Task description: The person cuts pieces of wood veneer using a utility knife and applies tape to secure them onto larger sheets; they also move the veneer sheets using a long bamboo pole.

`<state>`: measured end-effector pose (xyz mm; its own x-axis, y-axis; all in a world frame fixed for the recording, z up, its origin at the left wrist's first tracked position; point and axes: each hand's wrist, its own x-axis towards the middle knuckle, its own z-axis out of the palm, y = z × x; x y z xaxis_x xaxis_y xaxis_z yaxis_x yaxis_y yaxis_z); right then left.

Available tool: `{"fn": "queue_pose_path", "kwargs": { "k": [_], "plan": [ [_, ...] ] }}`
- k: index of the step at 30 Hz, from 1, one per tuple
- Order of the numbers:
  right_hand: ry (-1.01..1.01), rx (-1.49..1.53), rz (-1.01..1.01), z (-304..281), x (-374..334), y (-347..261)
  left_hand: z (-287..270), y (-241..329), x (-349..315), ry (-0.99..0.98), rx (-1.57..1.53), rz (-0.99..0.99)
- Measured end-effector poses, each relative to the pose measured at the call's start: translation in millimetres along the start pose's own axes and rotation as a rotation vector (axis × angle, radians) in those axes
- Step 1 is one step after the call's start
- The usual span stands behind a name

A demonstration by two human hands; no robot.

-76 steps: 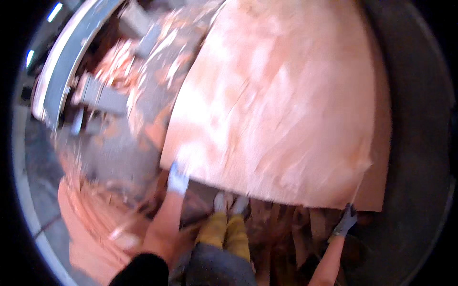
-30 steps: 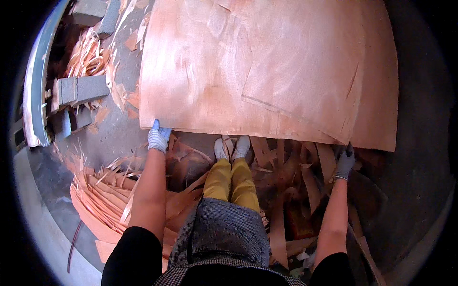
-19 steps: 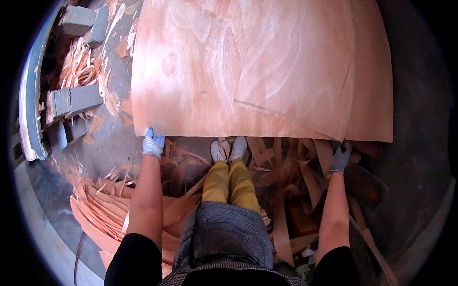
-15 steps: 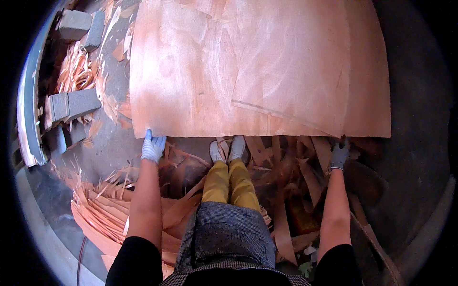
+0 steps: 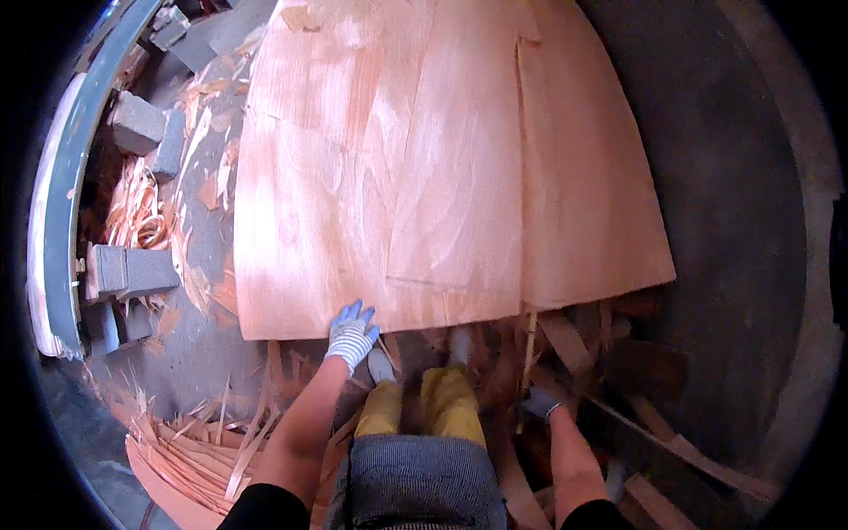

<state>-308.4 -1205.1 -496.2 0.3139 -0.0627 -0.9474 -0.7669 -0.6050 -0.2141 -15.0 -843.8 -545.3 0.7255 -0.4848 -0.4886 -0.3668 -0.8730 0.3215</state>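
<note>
A large, pale reddish wood veneer sheet [image 5: 318, 221] spreads out ahead of me, with overlapping pieces on its surface. My left hand [image 5: 352, 339], in a striped white and blue glove, lies with fingers apart on its near edge. A narrow veneer strip [image 5: 530, 340] comes off the near edge toward me, in line with a long dark seam on the sheet. My right hand [image 5: 541, 405], in a dark grey glove, is closed around the lower part of this strip, to the right of my legs. Its fingertips are partly lost in shadow.
Torn veneer scraps [image 5: 208, 450] are heaped at the lower left, and more strips [image 5: 565, 340] lie under and beside the near edge. Grey blocks [image 5: 132, 269] and a bundle of shavings [image 5: 137, 208] stand at the left, along a blue-grey metal rail [image 5: 62, 212].
My right hand has left the sheet's right corner, come nearer and leftward, and taken hold of the narrow strip. My left hand has moved right along the edge. The view has shifted.
</note>
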Motion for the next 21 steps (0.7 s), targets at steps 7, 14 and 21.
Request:
{"fn": "queue_pose_path", "kwargs": {
  "k": [7,14,21],
  "plan": [
    [0.755,0.841,-0.196,-0.1,44.0,-9.3,-4.7,20.7,21.7,-0.202,0.134,-0.062],
    [1.072,0.611,0.149,-119.8,-3.5,80.2,-11.9,40.5,39.7,-0.372,0.234,-0.28],
    [0.929,0.182,0.265,-174.3,-15.1,51.1,-6.5,52.9,40.2,-0.143,0.145,-0.464]
  ]
}}
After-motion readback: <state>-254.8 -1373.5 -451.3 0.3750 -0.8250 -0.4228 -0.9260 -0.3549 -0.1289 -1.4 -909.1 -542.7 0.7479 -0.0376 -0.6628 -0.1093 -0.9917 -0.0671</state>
